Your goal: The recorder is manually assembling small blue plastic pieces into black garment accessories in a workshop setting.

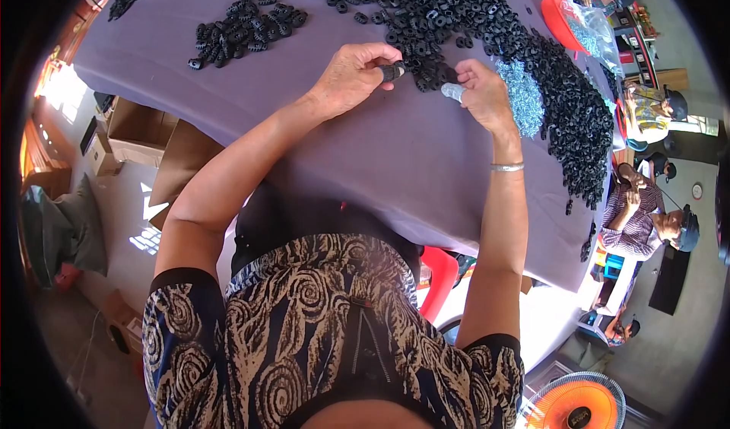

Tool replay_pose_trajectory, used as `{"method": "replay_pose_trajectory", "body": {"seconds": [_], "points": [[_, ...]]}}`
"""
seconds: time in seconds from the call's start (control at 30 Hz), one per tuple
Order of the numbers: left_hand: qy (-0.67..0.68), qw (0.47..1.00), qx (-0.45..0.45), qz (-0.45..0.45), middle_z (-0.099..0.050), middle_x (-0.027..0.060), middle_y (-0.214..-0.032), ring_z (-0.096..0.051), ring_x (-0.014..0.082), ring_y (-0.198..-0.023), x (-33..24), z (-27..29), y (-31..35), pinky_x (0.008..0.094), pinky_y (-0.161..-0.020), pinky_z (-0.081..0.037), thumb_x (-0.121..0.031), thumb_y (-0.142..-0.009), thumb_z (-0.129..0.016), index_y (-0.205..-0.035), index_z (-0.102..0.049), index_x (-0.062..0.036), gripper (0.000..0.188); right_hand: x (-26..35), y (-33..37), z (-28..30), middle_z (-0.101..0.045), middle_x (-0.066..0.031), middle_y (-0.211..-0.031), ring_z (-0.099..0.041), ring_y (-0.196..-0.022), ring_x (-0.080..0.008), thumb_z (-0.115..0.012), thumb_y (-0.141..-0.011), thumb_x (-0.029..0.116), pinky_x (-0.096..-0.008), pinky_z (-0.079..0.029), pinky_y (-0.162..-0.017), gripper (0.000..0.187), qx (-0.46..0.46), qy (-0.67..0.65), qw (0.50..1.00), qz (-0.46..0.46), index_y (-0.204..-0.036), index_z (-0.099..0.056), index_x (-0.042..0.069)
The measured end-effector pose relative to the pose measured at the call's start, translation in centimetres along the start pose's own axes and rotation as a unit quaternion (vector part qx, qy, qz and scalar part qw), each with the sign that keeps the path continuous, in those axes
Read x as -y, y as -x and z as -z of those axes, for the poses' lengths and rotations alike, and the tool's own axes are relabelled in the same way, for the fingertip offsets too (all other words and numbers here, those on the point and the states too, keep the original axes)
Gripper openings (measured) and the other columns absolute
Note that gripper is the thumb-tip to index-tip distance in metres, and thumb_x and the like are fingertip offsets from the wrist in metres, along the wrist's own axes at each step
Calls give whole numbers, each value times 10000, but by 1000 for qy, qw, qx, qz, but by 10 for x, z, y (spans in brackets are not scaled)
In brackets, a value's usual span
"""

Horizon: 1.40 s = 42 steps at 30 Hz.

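My left hand (348, 77) is closed at the near edge of a heap of small black ring-shaped plastic parts (426, 18). A small black plastic part (393, 71) shows at its thumb and fingertips. To the right, my right hand (487, 100) has its fingers curled in, and a pale wrap (454, 91) covers its thumb. Whatever lies between those fingers is too small to make out. Next to the right hand spreads a pile of small shiny silvery-blue pieces (522, 98). The two hands are apart, both just above the purple cloth (342, 155).
A smaller group of black parts (247, 30) lies at the left on the cloth. A red basin (561, 20) with a clear bag stands at the far right. Cardboard boxes (141, 128) are left of the table. An orange fan (578, 406) and several people are to the right.
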<state>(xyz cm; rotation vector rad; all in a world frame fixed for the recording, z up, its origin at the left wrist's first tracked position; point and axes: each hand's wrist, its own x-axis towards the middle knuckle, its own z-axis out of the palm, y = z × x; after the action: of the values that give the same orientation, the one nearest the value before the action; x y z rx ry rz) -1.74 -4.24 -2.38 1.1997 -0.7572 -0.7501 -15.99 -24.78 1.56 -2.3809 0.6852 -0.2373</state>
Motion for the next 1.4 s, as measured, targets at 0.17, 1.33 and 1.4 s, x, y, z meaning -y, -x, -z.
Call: {"method": "replay_pose_trajectory", "body": {"seconds": [0.17, 1.33, 1.4], "points": [[-15, 1000, -3, 17, -589, 2, -864, -527, 68, -682, -2, -1, 1, 208, -645, -454, -65, -851, -636, -965, -641, -18, 124, 1, -16, -12, -660, -69, -849, -610, -737, -138, -735, -709, 53, -277, -514, -686, 294, -37, -72, 997, 13, -982, -631, 27], [-15, 1000, 6, -1, -624, 37, -925, -576, 88, -728, -4, 1, 1, 225, -683, -507, 11, -857, -574, -1016, -629, 5, 168, -7, 3, -19, -636, 7, -760, -569, -655, -49, -671, -783, -11, -194, -466, -599, 122, -93, -186, 975, 79, -897, -657, 27], [-16, 1000, 8, -9, -626, 33, -909, -572, 82, -722, -4, 2, 1, 223, -664, -498, -4, -858, -588, -1012, -633, 1, 160, 2, 6, -17, -640, -4, -785, -576, -657, -60, -671, -779, -13, -199, -470, -598, 123, -66, -165, 980, 85, -897, -655, 21]]}}
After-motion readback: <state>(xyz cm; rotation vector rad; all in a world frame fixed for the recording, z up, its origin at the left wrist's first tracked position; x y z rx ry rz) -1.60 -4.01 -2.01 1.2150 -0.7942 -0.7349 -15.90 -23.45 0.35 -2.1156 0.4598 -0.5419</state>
